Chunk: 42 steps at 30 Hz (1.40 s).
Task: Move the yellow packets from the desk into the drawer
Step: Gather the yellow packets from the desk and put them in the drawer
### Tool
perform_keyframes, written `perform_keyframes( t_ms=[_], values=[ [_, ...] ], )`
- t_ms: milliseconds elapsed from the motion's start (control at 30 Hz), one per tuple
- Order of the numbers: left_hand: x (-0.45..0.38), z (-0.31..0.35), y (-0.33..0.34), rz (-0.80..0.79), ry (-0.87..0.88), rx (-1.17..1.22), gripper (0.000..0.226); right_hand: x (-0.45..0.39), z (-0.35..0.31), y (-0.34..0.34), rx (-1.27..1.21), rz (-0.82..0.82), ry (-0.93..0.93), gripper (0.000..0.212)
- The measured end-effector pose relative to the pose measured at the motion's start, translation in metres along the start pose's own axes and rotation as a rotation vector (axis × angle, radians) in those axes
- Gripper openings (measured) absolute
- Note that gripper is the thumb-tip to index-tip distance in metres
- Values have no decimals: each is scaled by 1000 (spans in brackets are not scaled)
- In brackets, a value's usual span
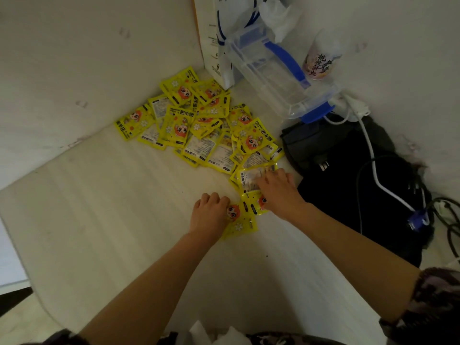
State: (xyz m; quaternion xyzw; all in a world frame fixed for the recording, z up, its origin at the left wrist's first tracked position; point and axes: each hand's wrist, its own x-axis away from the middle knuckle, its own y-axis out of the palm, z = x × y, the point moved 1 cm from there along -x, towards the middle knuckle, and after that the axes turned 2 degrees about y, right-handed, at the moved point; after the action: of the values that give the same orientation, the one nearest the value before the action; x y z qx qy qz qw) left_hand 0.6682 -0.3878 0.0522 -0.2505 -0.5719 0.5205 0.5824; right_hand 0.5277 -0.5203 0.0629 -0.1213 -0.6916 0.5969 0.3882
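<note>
Both arms reach out over the white desk (119,220) toward the near edge of a heap of yellow packets (199,120), which spreads from the back left corner where the desk meets the wall out toward the middle. The left hand (209,215) lies knuckles up with its fingers curled over one yellow packet (240,221) that rests flat on the desk, a cartoon face showing beside the fingertips; how firmly it grips I cannot tell. The right hand (278,188) lies just beside it, fingers spread and fairly straight, pressing down on a few more packets (251,178) at the heap's closest fringe, one of them turned white side up.

Behind the heap stands a white paper bag (211,41) with a clear plastic box (268,70) with blue handles tipped against it. A printed cup (321,58) stands by the right wall. To the right of the hands a black bag (348,175) takes up much of the desk, touching the right wrist's side, with a white cable (373,158) and black cables (448,220) trailing over it and a blue plug (418,220) at its far edge. No drawer appears in view
</note>
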Motion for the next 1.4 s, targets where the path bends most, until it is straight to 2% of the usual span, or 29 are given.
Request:
perform_keyframes(
  t_ms=[167,267,400,500,767,900,1000,1067,1167,1267,1400],
  values=[
    [6,-10,-1,-35,-65,26,38,7,-2,-1,23,-52,-11,65],
    [8,-21,-1,-37,-73,49,30,10,-4,-2,-40,-121,-16,56],
    [5,-36,-8,-34,-172,293,12,14,-3,-6,-87,-99,-5,39],
    [-3,-44,-24,22,-230,420,11,14,3,-8,-112,-69,-2,32],
    [-65,-33,-97,182,-115,564,27,5,11,-14,69,133,-61,46],
    [-107,-10,-116,117,-70,620,29,-5,11,-13,51,153,-54,55],
    [-130,5,-112,42,-62,539,24,-12,8,-9,-63,165,-79,51],
    [-141,10,-107,40,-65,467,20,-15,8,-7,-128,133,-78,54],
    [-157,13,-103,80,-68,356,26,-22,10,-6,-187,86,-95,54],
    [-169,15,-100,96,-47,229,34,-23,11,0,-129,91,-72,56],
    [-168,22,-99,89,-60,226,33,-24,7,6,-43,141,-14,55]
  ],
)
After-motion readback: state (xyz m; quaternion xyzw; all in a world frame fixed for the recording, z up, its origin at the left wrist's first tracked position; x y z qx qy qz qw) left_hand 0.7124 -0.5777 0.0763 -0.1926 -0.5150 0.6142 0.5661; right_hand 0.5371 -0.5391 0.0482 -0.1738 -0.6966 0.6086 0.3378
